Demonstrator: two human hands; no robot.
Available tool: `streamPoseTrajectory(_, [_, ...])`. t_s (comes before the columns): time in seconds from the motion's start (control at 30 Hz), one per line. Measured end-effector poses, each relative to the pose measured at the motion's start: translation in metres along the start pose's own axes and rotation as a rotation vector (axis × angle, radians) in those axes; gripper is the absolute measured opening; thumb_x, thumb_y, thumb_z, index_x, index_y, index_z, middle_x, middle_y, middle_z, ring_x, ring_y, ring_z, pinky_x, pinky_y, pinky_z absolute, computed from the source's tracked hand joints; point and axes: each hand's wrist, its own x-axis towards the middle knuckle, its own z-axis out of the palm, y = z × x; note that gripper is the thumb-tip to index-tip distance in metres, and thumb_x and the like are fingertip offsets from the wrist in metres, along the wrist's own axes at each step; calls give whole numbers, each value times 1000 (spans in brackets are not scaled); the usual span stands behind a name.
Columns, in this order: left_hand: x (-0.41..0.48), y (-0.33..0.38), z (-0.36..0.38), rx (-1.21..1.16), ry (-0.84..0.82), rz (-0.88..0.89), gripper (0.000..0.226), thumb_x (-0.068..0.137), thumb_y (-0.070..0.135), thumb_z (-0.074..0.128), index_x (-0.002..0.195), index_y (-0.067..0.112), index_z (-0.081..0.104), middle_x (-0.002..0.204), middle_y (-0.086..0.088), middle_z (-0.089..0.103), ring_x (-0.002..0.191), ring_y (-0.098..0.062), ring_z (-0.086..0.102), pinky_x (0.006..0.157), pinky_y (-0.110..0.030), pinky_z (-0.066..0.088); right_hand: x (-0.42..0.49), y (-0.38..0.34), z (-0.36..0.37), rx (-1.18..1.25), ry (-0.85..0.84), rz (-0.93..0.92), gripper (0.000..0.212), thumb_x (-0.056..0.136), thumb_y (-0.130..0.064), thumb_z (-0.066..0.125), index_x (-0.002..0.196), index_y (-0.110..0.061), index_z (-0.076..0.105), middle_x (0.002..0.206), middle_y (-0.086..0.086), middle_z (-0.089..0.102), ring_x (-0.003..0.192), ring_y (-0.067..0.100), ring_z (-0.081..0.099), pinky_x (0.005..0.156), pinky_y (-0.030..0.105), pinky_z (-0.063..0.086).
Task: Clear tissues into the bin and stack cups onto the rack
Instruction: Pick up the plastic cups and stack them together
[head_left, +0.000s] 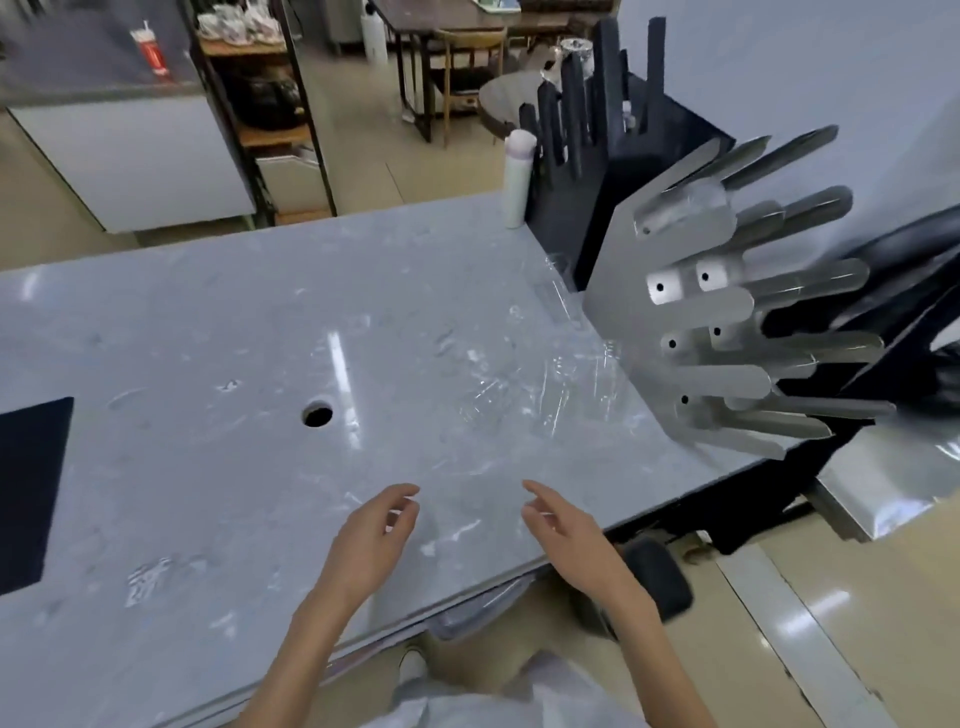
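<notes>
The cup rack stands at the right end of the grey marble counter, its flat metal prongs fanning out to the right. Clear plastic cups lie on the counter just left of the rack, hard to make out against the surface. One more clear cup lies by the rack's base. My left hand and my right hand hover over the near edge of the counter, both with fingers apart and holding nothing. I see no tissue and no bin.
A white bottle stands at the counter's far right corner beside a dark pronged rack. The counter has a round hole and a dark cut-out at the left. A black object sits under the near edge.
</notes>
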Motion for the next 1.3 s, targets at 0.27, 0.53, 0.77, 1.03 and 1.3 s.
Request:
streamPoseTrajectory(0.27, [92,50,41,-93,58,-5,34,100,31,55,131,19,60,128,2,66,113,-17,63,98,-32,50,71,-10,-83,-2,205,82,38,99,-35,54,135,-24,58,117,0,66,104,13,65,93,31,50])
streamPoseTrajectory(0.53, [195,96,85,259,170,-91,90,85,67,57,153,14,32,156,-8,44,142,-29,40,116,-43,32,166,-35,-104,-477,159,-23,50,94,-14,51,143,-19,46,130,11,55,120,29,53,98,34,43])
streamPoseTrajectory(0.77, [245,97,91,510,144,-32,91,75,66,70,138,7,42,153,-16,38,142,-32,37,112,-38,34,185,-2,-117,-808,113,-206,92,73,13,50,152,-31,30,153,6,25,130,28,37,97,31,42])
streamPoseTrajectory(1.03, [237,42,68,-240,110,-165,83,76,50,80,136,22,30,133,2,42,120,-8,52,92,-15,40,223,6,-100,-1023,283,-318,88,53,22,77,130,-19,66,142,19,56,125,48,54,93,55,52])
streamPoseTrajectory(1.3, [209,30,61,-747,114,-234,65,76,36,74,129,28,39,133,-3,51,112,-7,57,84,-17,45,240,2,-82,-965,294,-336,93,61,20,74,143,-19,52,154,11,43,136,46,42,95,53,50])
